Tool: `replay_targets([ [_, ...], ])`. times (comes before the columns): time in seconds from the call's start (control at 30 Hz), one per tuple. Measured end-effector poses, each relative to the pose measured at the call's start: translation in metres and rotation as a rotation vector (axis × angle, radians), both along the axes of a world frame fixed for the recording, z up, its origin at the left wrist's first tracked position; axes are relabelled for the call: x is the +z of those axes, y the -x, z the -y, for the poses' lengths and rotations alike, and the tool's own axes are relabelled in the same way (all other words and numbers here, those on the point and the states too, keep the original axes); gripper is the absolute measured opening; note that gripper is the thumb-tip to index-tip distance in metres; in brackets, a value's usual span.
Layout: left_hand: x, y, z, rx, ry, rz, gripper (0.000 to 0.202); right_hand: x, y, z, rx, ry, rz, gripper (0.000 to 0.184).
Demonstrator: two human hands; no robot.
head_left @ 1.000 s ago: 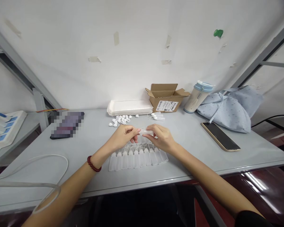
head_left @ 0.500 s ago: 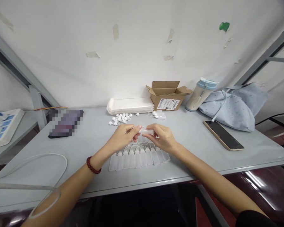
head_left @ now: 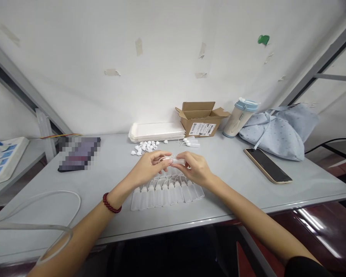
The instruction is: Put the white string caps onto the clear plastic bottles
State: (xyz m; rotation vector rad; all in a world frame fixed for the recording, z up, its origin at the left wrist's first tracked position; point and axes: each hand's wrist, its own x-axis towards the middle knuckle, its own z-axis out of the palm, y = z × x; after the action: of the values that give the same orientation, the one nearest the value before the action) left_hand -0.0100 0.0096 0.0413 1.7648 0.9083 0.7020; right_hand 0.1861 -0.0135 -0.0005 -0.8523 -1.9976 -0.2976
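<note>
Between my hands lies a small translucent plastic bottle (head_left: pixel 178 161), held sideways above the table. My right hand (head_left: pixel 198 168) pinches its body between thumb and fingers. At its neck end, my left hand (head_left: pixel 149 166) is closed, with a thin white cord looping by the fingers; the fingertips partly hide the neck. Just below my hands, several similar bottles (head_left: pixel 164 196) with white cords lie side by side in a row, and more lie partly hidden behind my hands. Beyond my left hand is a loose pile of small white caps (head_left: pixel 147 146).
A stack of white trays (head_left: pixel 158 130) and an open cardboard box (head_left: pixel 202 122) stand by the wall, with a few corded bottles (head_left: pixel 192 144) before them. To the right are a tumbler (head_left: pixel 239 119), a blue cloth bag (head_left: pixel 279 132) and a phone (head_left: pixel 268 165). A white cable (head_left: pixel 77 204) loops at left.
My left thumb and fingers have shifted at the bottle's neck, and the cord now shows along them. My right hand keeps its pinch. The whole view has shifted slightly.
</note>
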Motion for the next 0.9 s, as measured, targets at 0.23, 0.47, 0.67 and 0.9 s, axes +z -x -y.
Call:
replay_targets([
  [0.23, -0.002, 0.000, -0.002, 0.001, -0.003, -0.083, 0.036, 0.000, -0.001, 0.001, 0.007, 0.010, 0.036, 0.015],
  [0.47, -0.002, 0.001, 0.000, 0.013, -0.004, -0.011, 0.027, -0.001, -0.001, 0.001, -0.017, 0.020, 0.054, 0.019],
  [0.67, -0.002, 0.002, -0.001, -0.018, 0.011, -0.093, 0.025, -0.006, 0.002, 0.000, 0.017, 0.024, 0.011, 0.016],
  [0.9, -0.006, 0.009, -0.008, -0.037, 0.019, -0.192, 0.038, -0.012, 0.004, -0.002, 0.045, 0.050, 0.040, 0.016],
])
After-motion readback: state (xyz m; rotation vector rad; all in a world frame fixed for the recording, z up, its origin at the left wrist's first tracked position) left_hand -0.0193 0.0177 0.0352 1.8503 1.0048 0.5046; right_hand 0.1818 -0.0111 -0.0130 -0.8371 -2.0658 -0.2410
